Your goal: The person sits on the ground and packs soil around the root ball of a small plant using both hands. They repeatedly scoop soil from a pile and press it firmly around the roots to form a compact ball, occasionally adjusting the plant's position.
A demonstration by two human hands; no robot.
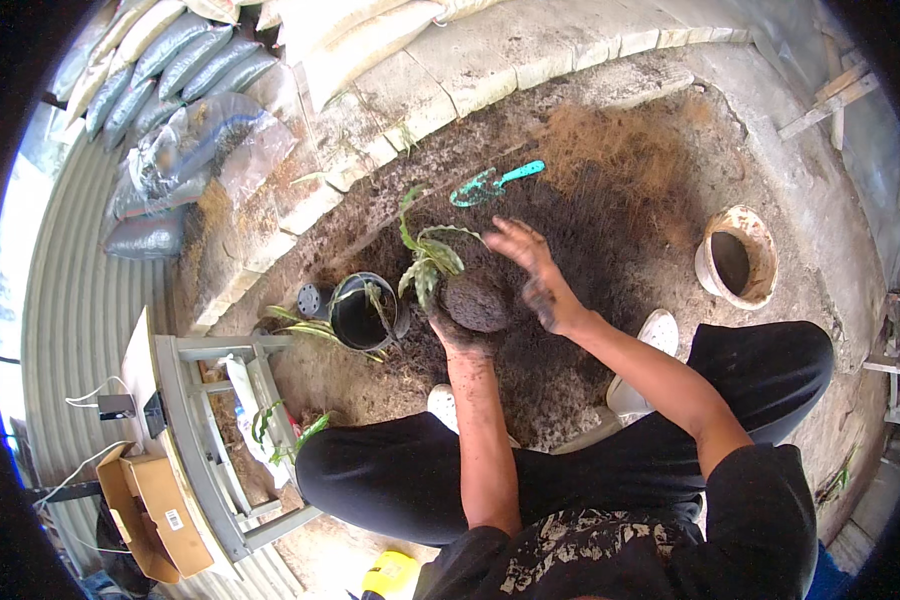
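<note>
My left hand (461,334), dark with soil, holds a round soil root ball (475,301) from below and behind. A leafy green plant (431,262) with wavy, pale-marked leaves comes out of it towards the upper left, so the plant lies tilted. To the right of the ball, my right hand (536,274) hovers with its fingers apart and grips nothing; it is soiled too. A black plastic pot (363,311) stands left of my left hand, with drooping leaves across its mouth. Beyond the root ball a turquoise hand trowel (497,184) lies on the dark soil (562,367).
Brown coir-like fibre (622,157) is spread at the upper right. A pale, dirty bucket (736,257) with dark contents stands at the right. Left are a small dark pot (313,300), a grey metal-framed table (270,405) and a cardboard box (154,510). Filled bags (195,60) are stacked beyond the kerb (412,139).
</note>
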